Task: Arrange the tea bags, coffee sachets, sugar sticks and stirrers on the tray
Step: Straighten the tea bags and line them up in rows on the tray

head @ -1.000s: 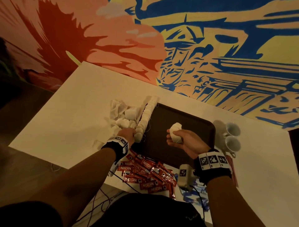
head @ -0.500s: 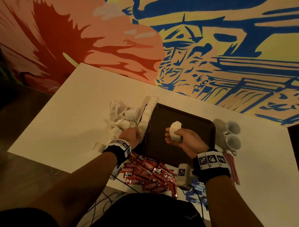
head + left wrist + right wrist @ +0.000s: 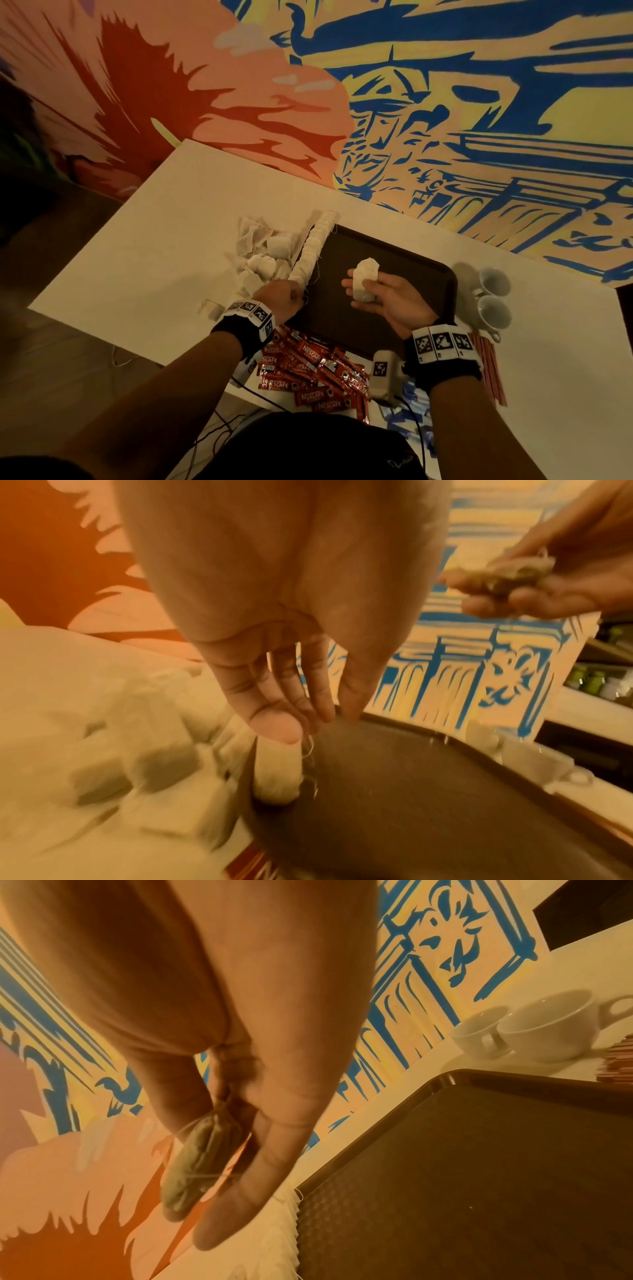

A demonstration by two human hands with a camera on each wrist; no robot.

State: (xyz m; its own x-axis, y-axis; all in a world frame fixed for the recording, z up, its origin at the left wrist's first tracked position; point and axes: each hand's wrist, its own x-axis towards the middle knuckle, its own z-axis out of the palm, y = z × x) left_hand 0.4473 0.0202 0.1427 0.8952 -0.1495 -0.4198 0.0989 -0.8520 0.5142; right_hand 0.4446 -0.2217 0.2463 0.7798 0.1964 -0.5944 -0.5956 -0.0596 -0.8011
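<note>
One row of tea bags lines the tray's left edge; the left hand, fingers loosely extended, touches its near end. The right hand holds a tea bag over the tray. Loose bags, coffee sachets, sugar sticks and stirrers wait on the table.

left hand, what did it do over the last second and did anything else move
The left hand slid back off the near end of the tea bag row toward the tray corner, fingers loose. The right hand kept holding its tea bags above the tray. Sachets and cups stayed.
</note>
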